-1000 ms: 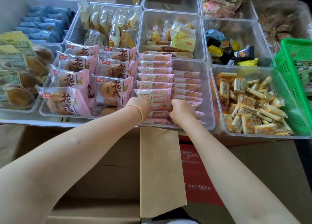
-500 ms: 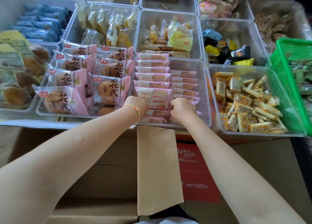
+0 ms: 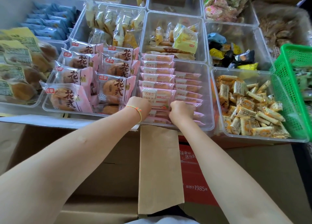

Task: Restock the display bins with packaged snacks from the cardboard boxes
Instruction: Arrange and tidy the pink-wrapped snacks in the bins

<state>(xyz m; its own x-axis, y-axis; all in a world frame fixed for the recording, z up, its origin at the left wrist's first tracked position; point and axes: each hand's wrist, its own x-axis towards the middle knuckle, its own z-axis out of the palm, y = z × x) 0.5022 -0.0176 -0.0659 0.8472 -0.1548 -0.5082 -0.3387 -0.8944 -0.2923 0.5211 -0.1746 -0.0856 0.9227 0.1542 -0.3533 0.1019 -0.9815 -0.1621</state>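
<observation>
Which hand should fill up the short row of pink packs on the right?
Probably the right hand. It sits at the near end of the lower right-hand row of pink strawberry packs, while the left hand is at the taller left-hand row and would have to cross over.

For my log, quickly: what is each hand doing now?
Left hand: fingers curled on the front pink strawberry cake packet.
Right hand: fingers curled, gripping the same packets.
</observation>
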